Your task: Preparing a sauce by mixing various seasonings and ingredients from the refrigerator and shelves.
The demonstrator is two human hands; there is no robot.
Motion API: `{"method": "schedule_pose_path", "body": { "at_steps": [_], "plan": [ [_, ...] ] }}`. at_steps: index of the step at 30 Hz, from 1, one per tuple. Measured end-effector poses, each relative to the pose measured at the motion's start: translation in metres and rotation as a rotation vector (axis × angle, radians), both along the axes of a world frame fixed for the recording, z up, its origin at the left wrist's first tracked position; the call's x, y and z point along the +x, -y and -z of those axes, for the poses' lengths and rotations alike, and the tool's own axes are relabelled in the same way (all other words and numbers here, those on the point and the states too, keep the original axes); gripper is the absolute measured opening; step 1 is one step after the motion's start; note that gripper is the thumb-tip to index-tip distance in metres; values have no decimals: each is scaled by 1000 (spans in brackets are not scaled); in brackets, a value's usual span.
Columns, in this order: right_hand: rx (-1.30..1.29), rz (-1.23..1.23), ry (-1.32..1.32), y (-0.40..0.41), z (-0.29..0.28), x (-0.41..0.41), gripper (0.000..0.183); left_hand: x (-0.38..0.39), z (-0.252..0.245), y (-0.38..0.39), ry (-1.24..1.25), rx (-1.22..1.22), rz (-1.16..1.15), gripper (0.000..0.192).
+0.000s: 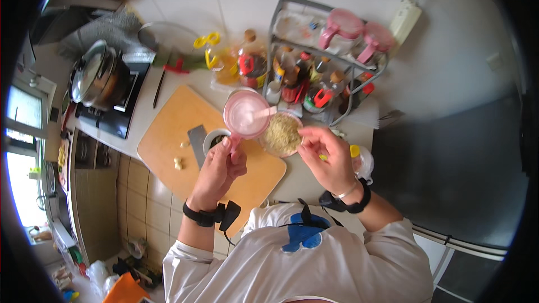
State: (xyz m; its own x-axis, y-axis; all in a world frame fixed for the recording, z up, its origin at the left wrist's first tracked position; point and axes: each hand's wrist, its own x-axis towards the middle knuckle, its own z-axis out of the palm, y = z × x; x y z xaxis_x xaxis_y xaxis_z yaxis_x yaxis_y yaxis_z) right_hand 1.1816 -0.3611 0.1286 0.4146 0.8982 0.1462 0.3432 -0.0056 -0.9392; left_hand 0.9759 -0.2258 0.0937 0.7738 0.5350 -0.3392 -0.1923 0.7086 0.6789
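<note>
My left hand (223, 168) grips the handle of a pink seasoning jar (246, 113), held up over the cutting board. White contents show inside the jar, and a pale spoon handle (265, 112) sticks out over its right rim. My right hand (326, 158) hovers at the right edge of a plate of pale shredded food (283, 132), fingertips drawn together; whether they pinch something is too small to tell. Partly hidden behind my left hand and the jar is a white bowl (207, 142) with dark contents. Beside it on the wooden cutting board (168, 122) lies a cleaver blade (195, 139).
Garlic cloves (178, 163) lie on the board. Oil and sauce bottles (252, 59) line the wall by a grey rack (311, 4) holding two pink-lidded jars (345, 25). A pot (99, 78) stands on the stove at left. A yellow-capped container (362, 160) is beyond my right hand.
</note>
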Motion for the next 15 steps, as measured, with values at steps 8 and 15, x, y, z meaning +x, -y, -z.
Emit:
{"method": "schedule_pose_path", "body": {
  "at_steps": [8, 15],
  "plan": [
    [-1, 175, 335, 88, -39, 58, 10, 142, -35, -64, 227, 21, 75, 35],
    [-203, 372, 283, 138, -43, 79, 9, 212, -39, -91, 190, -15, 47, 32]
  ]
}}
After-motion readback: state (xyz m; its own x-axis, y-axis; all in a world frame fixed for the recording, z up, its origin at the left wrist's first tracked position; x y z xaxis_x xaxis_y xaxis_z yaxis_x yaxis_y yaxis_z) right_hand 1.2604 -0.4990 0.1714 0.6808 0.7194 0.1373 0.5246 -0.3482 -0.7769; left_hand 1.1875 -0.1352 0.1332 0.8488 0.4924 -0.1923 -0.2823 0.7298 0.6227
